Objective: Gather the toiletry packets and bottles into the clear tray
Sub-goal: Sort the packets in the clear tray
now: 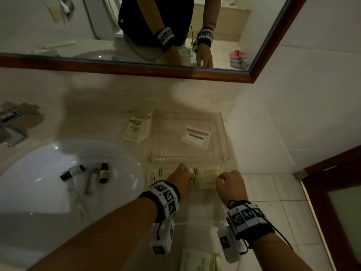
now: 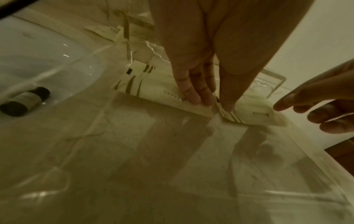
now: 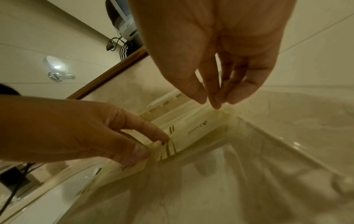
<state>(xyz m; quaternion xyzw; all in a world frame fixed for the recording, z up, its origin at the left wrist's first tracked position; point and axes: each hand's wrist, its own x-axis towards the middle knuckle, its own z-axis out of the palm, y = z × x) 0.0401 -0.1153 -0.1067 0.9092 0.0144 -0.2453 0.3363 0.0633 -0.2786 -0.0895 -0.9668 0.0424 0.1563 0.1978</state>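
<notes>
The clear tray (image 1: 224, 133) stands on the counter right of the sink; one packet with a pink and a dark strip (image 1: 196, 136) lies in it. Two pale striped packets (image 1: 206, 178) lie end to end just outside its near wall. My left hand (image 1: 183, 177) pinches them where they meet, thumb and fingers (image 2: 193, 97) on the edge. At the right packet's (image 3: 193, 128) far end my right hand (image 1: 230, 180) hovers with its fingertips (image 3: 214, 103) drawn together and nothing visibly between them. Small dark-capped bottles (image 1: 103, 172) and a tube (image 1: 91, 180) lie in the sink.
More pale packets (image 1: 136, 129) lie left of the tray, and another (image 1: 199, 261) sits at the counter's near edge. The white sink (image 1: 127, 159) is on the left with a faucet (image 1: 9, 124) behind. A framed mirror (image 1: 156, 72) hangs above; the wall is close on the right.
</notes>
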